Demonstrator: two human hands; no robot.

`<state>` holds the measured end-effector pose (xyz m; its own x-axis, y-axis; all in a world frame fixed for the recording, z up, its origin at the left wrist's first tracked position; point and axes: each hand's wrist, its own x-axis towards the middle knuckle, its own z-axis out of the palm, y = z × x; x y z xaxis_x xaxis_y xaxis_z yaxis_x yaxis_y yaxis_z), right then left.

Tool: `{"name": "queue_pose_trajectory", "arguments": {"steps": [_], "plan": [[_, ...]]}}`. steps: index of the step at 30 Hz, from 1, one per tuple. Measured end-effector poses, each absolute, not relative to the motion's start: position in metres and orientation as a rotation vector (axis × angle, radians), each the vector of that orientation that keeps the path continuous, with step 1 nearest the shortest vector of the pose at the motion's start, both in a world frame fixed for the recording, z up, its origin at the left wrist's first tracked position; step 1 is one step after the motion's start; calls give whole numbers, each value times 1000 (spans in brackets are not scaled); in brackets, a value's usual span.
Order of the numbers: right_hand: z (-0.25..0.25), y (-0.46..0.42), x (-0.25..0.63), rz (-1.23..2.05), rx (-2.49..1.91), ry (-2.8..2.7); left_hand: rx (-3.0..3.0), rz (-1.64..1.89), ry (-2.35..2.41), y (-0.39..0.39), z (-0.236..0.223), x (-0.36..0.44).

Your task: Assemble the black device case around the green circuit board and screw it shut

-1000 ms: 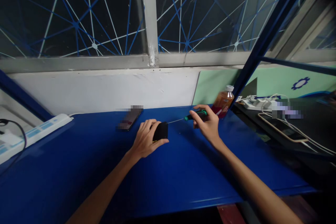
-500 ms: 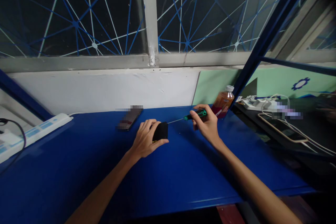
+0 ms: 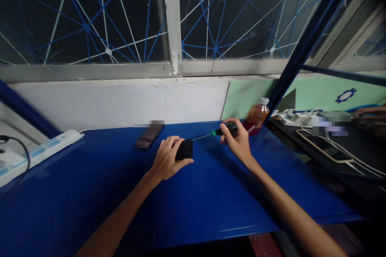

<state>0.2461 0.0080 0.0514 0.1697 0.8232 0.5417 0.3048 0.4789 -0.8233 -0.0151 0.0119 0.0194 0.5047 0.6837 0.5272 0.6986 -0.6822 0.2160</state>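
My left hand (image 3: 168, 158) is closed around a small black box-like object (image 3: 184, 150), its thumb along the near side. A bit of yellow shows at the object's lower edge; its kind I cannot make out. In my right hand (image 3: 237, 140) is a screwdriver (image 3: 228, 128) with a green and black handle, gripped between thumb and fingers. Its thin metal shaft points left, and the tip meets the object's upper right corner. Just behind my left hand, a dark phone (image 3: 149, 135) lies flat on the blue table (image 3: 193, 200).
A bottle of reddish-orange drink (image 3: 257, 116) stands at the back right, close to my right hand. On the left lies a white power strip (image 3: 42, 154). Past a blue post, a black table holds a charging phone (image 3: 324, 146) with white cables, and another person's hand (image 3: 369, 110) shows there.
My right hand's fingers have shifted slightly around the screwdriver handle, while its tip stays at the corner. My left hand looks still. At far right, the other person's hand has come into clearer view.
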Motion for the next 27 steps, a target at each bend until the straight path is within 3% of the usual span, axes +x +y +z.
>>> {"name": "queue_pose_trajectory", "arguments": {"steps": [27], "plan": [[53,5,245,520,-1025,-1396,-2690,-942,-1227,12,18,-15]]}}
